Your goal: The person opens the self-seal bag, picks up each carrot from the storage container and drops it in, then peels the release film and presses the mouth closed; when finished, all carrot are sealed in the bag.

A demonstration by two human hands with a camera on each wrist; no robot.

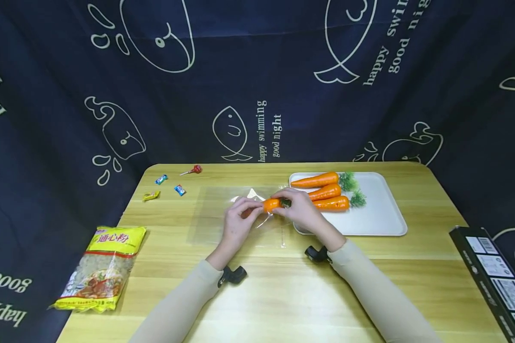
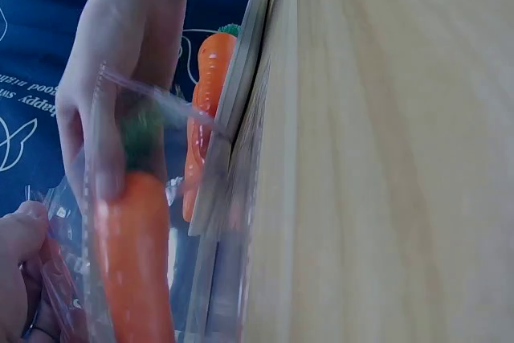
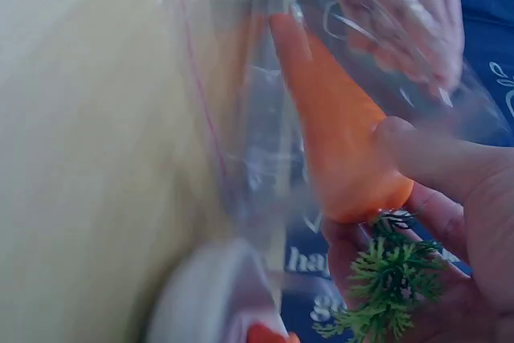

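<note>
Right hand (image 1: 302, 207) has its thumb and fingers clamped on an orange carrot (image 3: 341, 118) near the leafy end, at a clear plastic bag (image 2: 189, 279) the left hand (image 1: 240, 216) is pinching. Can't tell how far in. Three other carrots (image 1: 315, 180) lie on the white tray (image 1: 379, 209).

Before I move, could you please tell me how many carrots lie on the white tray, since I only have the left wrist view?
Observer: The head view shows three carrots on the white tray.
Operator: Thank you; and what lies off to the person's left?
Observer: A yellow printed packet lies near the left edge of the table.
Operator: My view cuts off the tip of the held carrot; which way does it point?
Observer: In the right wrist view, the narrow tip points away from the right hand.
</note>
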